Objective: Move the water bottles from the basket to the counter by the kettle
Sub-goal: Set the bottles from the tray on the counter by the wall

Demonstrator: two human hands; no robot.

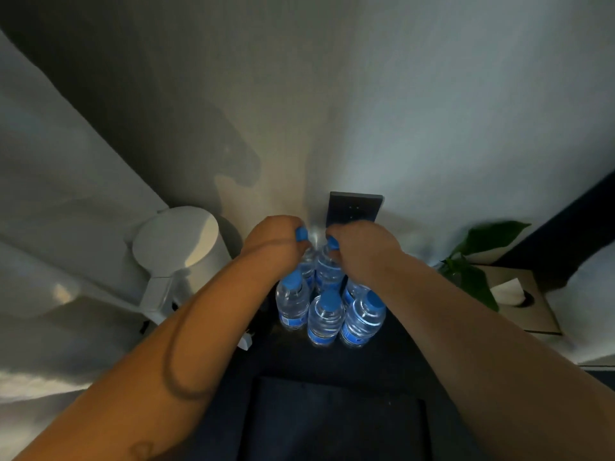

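Several clear water bottles with blue caps and blue labels stand clustered on the dark counter [299, 357], just right of the white kettle [181, 247]. Three stand in the front row: left bottle [292, 306], middle bottle [325, 319], right bottle [362, 319]. Behind them, my left hand [271, 242] grips the blue cap of a back bottle [307, 267]. Close beside it, my right hand [362, 247] holds the cap of another back bottle [327, 269]. Both held bottles are upright among the cluster; I cannot tell whether their bases touch the counter. The basket is out of view.
A dark wall socket plate [354, 209] sits on the wall right behind my hands. A green leafy plant [479, 261] and a tissue box [519, 297] are at the right. The kettle's base and cord [244, 342] lie left of the bottles.
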